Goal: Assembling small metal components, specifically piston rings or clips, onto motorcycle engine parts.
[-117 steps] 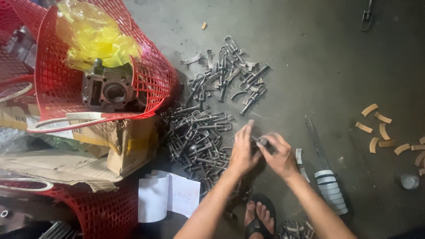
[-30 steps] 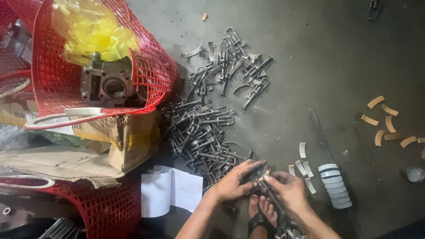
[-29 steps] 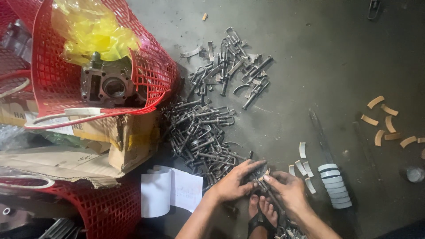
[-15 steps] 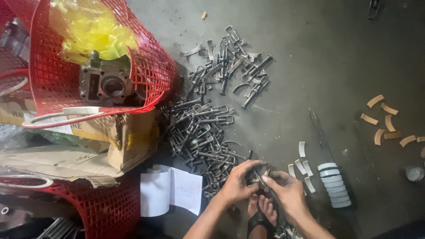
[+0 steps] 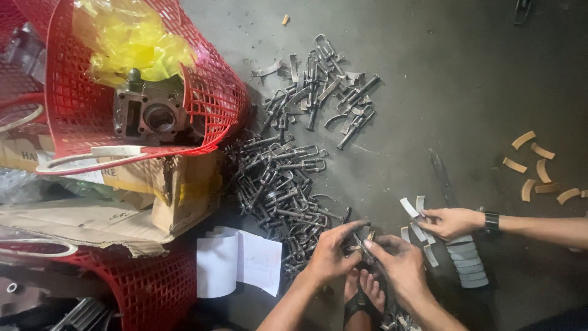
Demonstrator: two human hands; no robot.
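Observation:
My left hand (image 5: 331, 251) and my right hand (image 5: 398, 260) meet low in the head view, just above my sandalled foot (image 5: 364, 294). Both pinch one small dark metal clamp part (image 5: 360, 238) between their fingertips. A large heap of similar dark U-shaped metal clamps (image 5: 278, 181) lies on the concrete floor just left of my hands. A second heap of the same clamps (image 5: 324, 79) lies farther up.
Another person's hand (image 5: 450, 222) with a dark wristband reaches in from the right over pale curved strips (image 5: 413, 208) and a stack of them (image 5: 468, 263). Tan curved pieces (image 5: 539, 171) lie at right. A red basket (image 5: 92, 79) holds an engine block, beside cardboard and white paper (image 5: 239, 260).
Another person's hand has come in from the right onto the pale strips. My hands stay together on the clamp part, having dropped lower than several seconds ago.

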